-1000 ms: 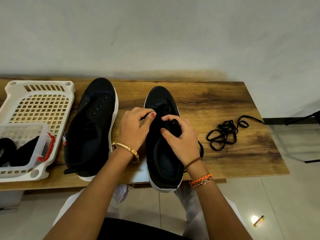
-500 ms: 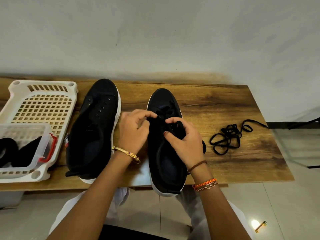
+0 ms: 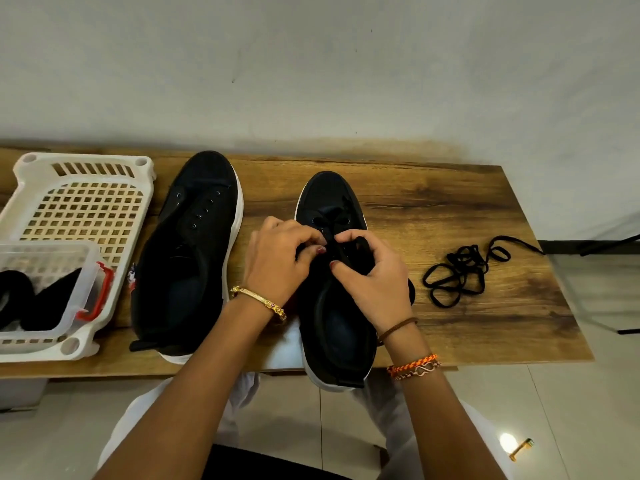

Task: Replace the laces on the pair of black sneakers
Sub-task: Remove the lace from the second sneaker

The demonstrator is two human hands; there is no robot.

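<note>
On the wooden desk (image 3: 433, 199), a laceless black canvas sneaker (image 3: 187, 258) lies at nine o'clock. The left hand (image 3: 280, 261) and right hand (image 3: 374, 282) pinch black lace (image 3: 341, 242) at the centre sneaker's (image 3: 332, 327) eyelets; likely threading, next pull needs slack. Its heel overhangs the edge. Room lies around the loose black lace (image 3: 460, 271) at three o'clock.

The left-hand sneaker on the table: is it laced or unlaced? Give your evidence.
Unlaced. The left-hand sneaker shows bare eyelets with no lace through them. It lies untouched beside the white basket.
</note>
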